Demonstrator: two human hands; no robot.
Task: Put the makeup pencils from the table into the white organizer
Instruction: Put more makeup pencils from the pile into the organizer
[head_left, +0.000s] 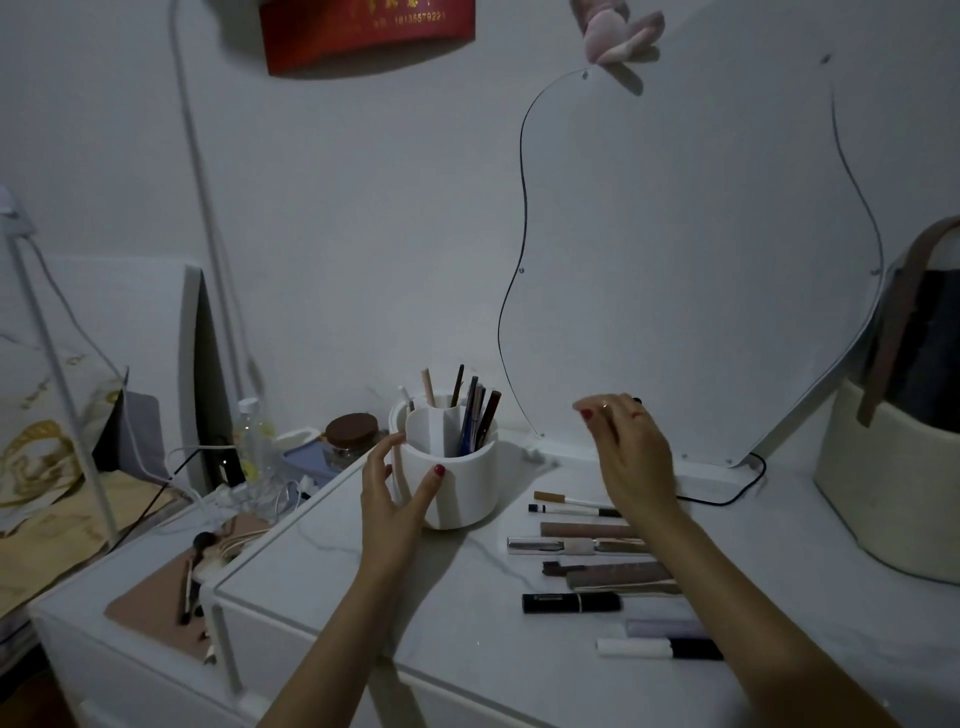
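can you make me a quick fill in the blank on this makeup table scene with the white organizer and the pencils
1. The left hand rests against the round white plastic organizer, and the right hand holds ____.
2. The pencils still lying on the white table are to the organizer's ____.
3. The black mascara-like tube lies ____ on the table.

Missing words: nothing; right; flat

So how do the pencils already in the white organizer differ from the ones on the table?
The pencils in the organizer stand nearly upright, bunched together, tips poking above the rim of the white organizer. The pencils on the table lie flat, spread in a rough column to the organizer's right, partly under the right hand. The left hand touches the organizer, not the pencils. Both groups are slim sticks in mixed dark and pale colours.
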